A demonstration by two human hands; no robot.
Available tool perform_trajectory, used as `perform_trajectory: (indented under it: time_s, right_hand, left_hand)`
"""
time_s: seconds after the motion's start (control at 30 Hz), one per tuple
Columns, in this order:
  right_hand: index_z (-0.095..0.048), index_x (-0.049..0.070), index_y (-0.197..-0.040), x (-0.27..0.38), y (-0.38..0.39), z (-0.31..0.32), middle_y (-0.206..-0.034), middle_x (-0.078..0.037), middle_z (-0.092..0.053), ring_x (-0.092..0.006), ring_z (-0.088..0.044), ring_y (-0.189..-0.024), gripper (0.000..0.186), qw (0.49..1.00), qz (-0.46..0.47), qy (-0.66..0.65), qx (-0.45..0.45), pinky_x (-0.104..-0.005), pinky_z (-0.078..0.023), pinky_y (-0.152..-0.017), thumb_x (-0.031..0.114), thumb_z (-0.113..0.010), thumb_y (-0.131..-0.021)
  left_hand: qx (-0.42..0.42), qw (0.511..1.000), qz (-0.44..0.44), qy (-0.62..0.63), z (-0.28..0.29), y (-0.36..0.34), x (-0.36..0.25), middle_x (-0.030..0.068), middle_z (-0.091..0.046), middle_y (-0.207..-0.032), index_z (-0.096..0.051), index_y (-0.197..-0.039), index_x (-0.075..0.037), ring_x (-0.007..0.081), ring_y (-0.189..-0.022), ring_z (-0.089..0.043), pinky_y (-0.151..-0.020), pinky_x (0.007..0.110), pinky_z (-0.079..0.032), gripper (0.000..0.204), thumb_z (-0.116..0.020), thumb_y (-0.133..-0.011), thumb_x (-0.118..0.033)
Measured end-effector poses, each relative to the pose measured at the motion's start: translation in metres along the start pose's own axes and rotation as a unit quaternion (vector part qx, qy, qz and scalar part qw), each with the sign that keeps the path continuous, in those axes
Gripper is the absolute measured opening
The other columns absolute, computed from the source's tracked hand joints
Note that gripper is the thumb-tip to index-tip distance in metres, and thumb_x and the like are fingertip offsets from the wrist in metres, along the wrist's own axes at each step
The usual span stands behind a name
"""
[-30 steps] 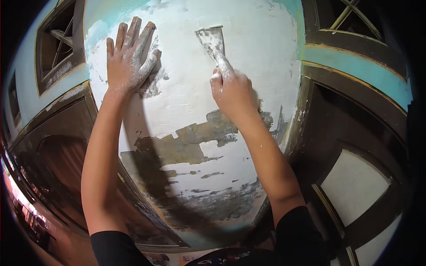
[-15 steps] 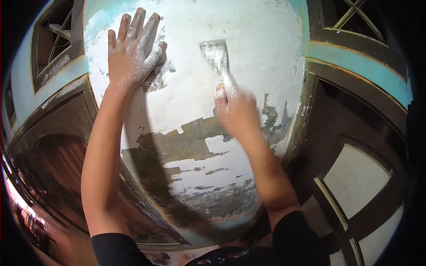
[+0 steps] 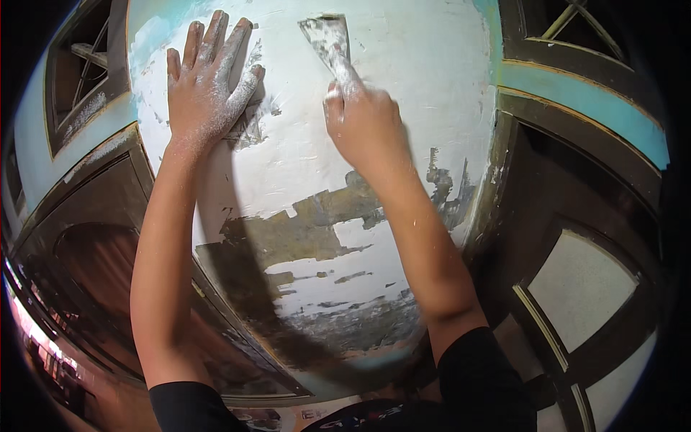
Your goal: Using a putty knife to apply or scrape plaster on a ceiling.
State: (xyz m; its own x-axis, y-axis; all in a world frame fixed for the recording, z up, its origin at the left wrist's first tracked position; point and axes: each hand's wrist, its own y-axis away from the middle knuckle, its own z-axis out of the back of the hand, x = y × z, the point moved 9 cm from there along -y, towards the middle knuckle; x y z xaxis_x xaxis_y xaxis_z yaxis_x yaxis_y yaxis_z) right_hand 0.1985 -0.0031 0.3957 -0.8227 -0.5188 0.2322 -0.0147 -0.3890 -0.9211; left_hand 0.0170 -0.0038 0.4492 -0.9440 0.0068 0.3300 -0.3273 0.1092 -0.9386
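Flat against the upper left of the wall (image 3: 302,155) lies my left hand (image 3: 205,97), its fingers spread and dusted with white powder. My right hand (image 3: 366,122) grips a putty knife (image 3: 327,39) whose wide blade, smeared with white, points up at the wall's top. The index finger stretches along the tool toward the blade; the handle is mostly hidden in the palm. White coating covers most of the upper wall. Lower down, a ragged grey-brown patch (image 3: 288,234) shows through, with more white and dark streaks beneath it.
A dark wooden door (image 3: 97,198) stands left of the wall, and another dark door with pale panels (image 3: 583,288) stands on the right. Lattice openings (image 3: 576,29) sit above them. Light blue paint (image 3: 583,119) runs along the frames. My left arm casts a shadow down the wall.
My right hand has moved up and slightly left along the wall with the putty knife. The left hand stays pressed in nearly the same spot.
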Motion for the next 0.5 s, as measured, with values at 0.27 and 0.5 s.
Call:
perform_trajectory:
  time_s: [0.27, 0.5]
  right_hand:
    - [-0.061, -0.001, -0.088, 0.013, -0.052, 0.021, -0.075, -0.027, -0.06, -0.0444, -0.059, -0.072, 0.028, 0.995, 0.064, -0.016, -0.071, -0.048, -0.049, -0.07, 0.023, -0.046, -0.087]
    - [-0.044, 0.009, -0.129, -0.017, 0.041, -0.012, -0.077, -0.022, -0.062, -0.0401, -0.061, -0.07, 0.045, 0.999, 0.017, -0.041, 0.026, -0.0489, -0.049, -0.066, 0.016, -0.05, -0.085]
  left_hand:
    - [-0.002, 1.0, 0.0, 0.001, -0.002, 0.0, -0.001, -0.0026, -0.027, -0.148, -0.036, -0.139, -0.035, 0.0251, -0.138, -0.02, -0.11, 0.053, -0.015, 0.059, -0.049, -0.084, -0.053]
    - [0.044, 0.999, 0.018, -0.011, 0.004, 0.03, -0.007, 0.0005, -0.024, -0.149, -0.034, -0.14, -0.031, 0.0282, -0.138, -0.018, -0.11, 0.054, -0.015, 0.06, -0.048, -0.085, -0.049]
